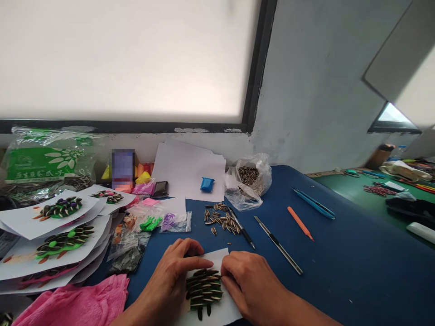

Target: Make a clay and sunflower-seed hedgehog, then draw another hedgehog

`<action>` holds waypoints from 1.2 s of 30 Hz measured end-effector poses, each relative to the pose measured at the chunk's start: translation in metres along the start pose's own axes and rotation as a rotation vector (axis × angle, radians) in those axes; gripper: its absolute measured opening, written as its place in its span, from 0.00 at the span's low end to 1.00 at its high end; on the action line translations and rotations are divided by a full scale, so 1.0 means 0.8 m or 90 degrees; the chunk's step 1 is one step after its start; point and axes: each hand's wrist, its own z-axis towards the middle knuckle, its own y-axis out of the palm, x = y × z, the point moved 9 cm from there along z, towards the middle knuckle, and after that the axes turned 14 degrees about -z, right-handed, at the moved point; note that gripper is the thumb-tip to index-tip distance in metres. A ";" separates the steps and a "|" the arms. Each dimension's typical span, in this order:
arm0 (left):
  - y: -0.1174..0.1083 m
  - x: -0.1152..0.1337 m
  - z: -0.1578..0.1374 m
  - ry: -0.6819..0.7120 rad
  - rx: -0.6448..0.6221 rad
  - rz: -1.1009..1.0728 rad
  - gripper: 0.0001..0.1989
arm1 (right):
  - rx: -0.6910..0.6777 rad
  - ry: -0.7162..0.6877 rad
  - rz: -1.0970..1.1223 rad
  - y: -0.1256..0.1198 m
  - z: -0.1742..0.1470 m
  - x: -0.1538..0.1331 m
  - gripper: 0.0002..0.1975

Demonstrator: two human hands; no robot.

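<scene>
A white paper sheet (222, 314) lies in front of me, bearing a green clay shape (214, 290) covered with rows of sunflower seeds (204, 285). Two dark seeds stick out below it. My left hand (173, 269) rests along the left and top of the sheet, thumb and index finger apart, the thumb by the top row of seeds. At the right side of the shape, my right hand (249, 278) has its fingers pressed together; anything between the fingertips is hidden. Loose sunflower seeds (222, 219) lie just beyond, beside a black pen (243, 228).
Right of the pen lie a craft knife (278, 244), an orange marker (301, 223) and blue tweezers (314, 203). A plastic bag of seeds (249, 179) stands behind. Finished-looking seed pictures (64, 244) are stacked left, near a pink cloth (81, 301) and clay packets (149, 222).
</scene>
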 end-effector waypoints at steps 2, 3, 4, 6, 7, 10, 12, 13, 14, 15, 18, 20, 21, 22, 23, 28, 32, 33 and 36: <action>-0.001 0.001 0.000 0.009 0.004 0.000 0.14 | -0.005 0.004 -0.007 0.000 0.000 0.000 0.06; -0.001 0.002 0.000 0.008 0.003 0.002 0.14 | -0.008 0.003 -0.010 0.000 0.000 0.000 0.06; -0.001 0.002 0.001 0.004 -0.001 0.004 0.14 | -0.009 0.002 -0.013 0.000 0.001 -0.001 0.06; 0.000 0.003 0.002 -0.008 -0.013 0.007 0.13 | -0.007 -0.002 -0.017 -0.001 0.001 -0.002 0.06; 0.000 0.004 0.003 -0.015 -0.017 0.007 0.13 | -0.007 -0.003 -0.020 0.000 0.001 -0.003 0.06; 0.000 0.005 0.004 -0.026 -0.018 0.007 0.13 | -0.007 -0.006 -0.032 0.003 0.001 -0.003 0.07; 0.000 0.005 0.004 -0.027 -0.020 0.004 0.13 | -0.005 -0.008 -0.039 0.004 0.001 -0.003 0.07; 0.000 0.005 0.004 -0.026 -0.019 0.002 0.14 | -0.004 -0.010 -0.040 0.005 0.001 -0.003 0.07; 0.001 0.004 0.004 -0.024 -0.017 0.001 0.14 | -0.002 -0.011 -0.040 0.005 0.001 -0.003 0.07; 0.001 0.003 0.003 -0.023 -0.016 0.002 0.15 | -0.001 -0.012 -0.039 0.006 0.001 -0.003 0.06; 0.002 0.000 0.001 -0.015 0.003 0.006 0.15 | 0.000 -0.017 -0.030 0.004 0.001 -0.004 0.06; 0.004 -0.003 -0.001 -0.012 0.006 0.002 0.15 | -0.001 -0.014 -0.022 0.002 0.001 -0.004 0.05; 0.004 -0.005 -0.002 -0.011 0.008 -0.003 0.16 | -0.003 -0.010 -0.018 0.001 0.001 -0.004 0.05; 0.005 -0.007 -0.002 -0.011 0.012 -0.010 0.17 | -0.005 -0.006 -0.013 0.000 0.001 -0.003 0.04; 0.005 -0.009 -0.003 -0.012 0.015 -0.016 0.18 | -0.006 -0.002 -0.009 0.000 0.001 -0.003 0.04; 0.003 -0.012 -0.005 -0.010 0.024 -0.036 0.20 | -0.009 -0.006 0.002 0.001 -0.001 -0.004 0.04; 0.003 -0.010 -0.003 -0.016 0.011 -0.035 0.20 | -0.002 -0.007 0.006 0.002 -0.002 -0.004 0.05; 0.003 -0.009 -0.002 -0.020 0.011 -0.033 0.20 | -0.001 -0.006 0.006 0.002 -0.001 -0.004 0.05; 0.004 -0.010 -0.001 -0.039 0.004 -0.029 0.20 | 0.000 -0.009 0.014 0.001 0.000 -0.004 0.05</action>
